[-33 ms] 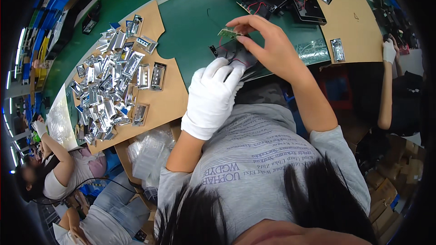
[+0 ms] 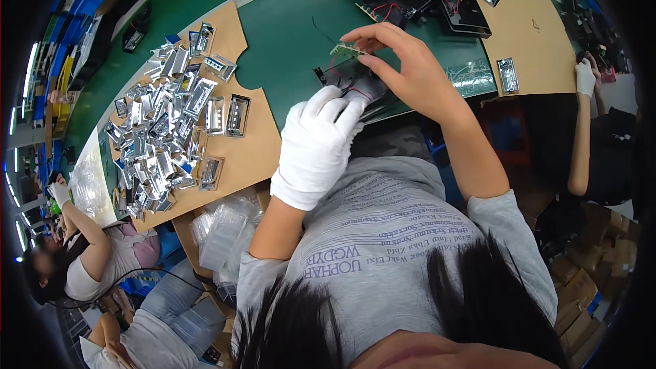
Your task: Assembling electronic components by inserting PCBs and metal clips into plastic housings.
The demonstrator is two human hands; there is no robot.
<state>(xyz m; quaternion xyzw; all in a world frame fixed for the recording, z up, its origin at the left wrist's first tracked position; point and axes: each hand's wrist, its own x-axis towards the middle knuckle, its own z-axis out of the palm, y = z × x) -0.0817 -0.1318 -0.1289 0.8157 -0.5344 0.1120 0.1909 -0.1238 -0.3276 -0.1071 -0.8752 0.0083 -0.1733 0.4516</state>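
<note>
A white glove covers my left hand (image 2: 314, 143), whose fingers are closed on the near edge of a black plastic housing (image 2: 355, 74) at the table's front edge. Above that housing, my bare right hand (image 2: 413, 72) pinches a small green circuit board (image 2: 348, 50) between thumb and fingers. A red wire (image 2: 333, 63) hangs from the board toward the housing, and a thin black wire sticks up beyond it. More wires curl inside the housing near my gloved fingertips. Part of the housing is hidden behind my hands.
Many shiny chrome-framed parts (image 2: 160, 130) lie heaped on cardboard (image 2: 256, 140) at the left. Several black housings with red wires (image 2: 465, 17) stand at the far right, by another cardboard sheet (image 2: 529, 34) with a chrome part (image 2: 508, 75). Clear plastic bags (image 2: 229, 229) sit below; other people work on both sides.
The circuit board and my right hand have shifted very slightly to the right. My gloved left hand has edged a little to the left; both grips stay the same.
</note>
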